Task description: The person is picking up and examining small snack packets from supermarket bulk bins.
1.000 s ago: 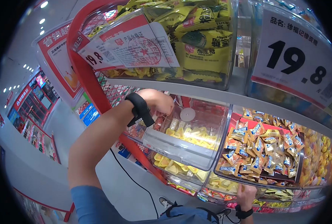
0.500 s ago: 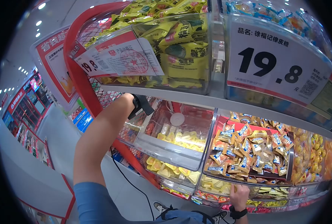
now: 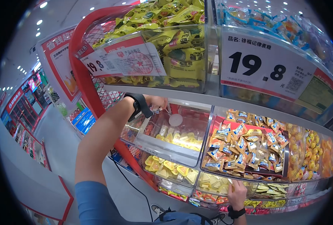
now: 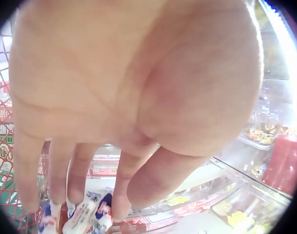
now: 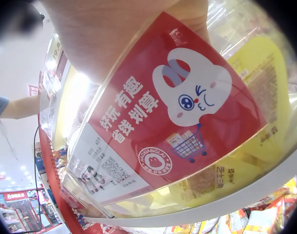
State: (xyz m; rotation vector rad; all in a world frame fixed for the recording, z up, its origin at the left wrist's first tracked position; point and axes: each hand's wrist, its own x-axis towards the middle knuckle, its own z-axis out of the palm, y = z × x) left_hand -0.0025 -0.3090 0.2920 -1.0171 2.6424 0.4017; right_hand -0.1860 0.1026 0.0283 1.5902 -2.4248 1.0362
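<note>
My left hand [image 3: 157, 102] reaches over a clear plastic bin [image 3: 174, 152] at the left end of the rack. Its palm fills the left wrist view, fingers pointing down, thumb bent toward the index finger. Small wrapped candies [image 4: 87, 217], white with blue and red print, sit at those fingertips. Lower right, my right hand [image 3: 237, 193] is at the front edge of a bin of pale yellow triangular packets [image 3: 214, 183]. In the right wrist view the hand is partly behind a red rabbit card [image 5: 187, 102], and its fingers are hidden.
A red rack frame [image 3: 95, 93] curves along the left. Above stand a bin of yellow-green candy packets [image 3: 181, 60] and a large 19.8 price card [image 3: 264, 67]. Orange and blue wrapped candies [image 3: 245, 144] fill the middle bin. A black cable [image 3: 136, 187] hangs at the lower left.
The left hand was hidden under the upper shelf half a second ago and shows again now, with small wrappers at its fingers. The right hand's fingertips have risen slightly at the bin edge. The view has shifted.
</note>
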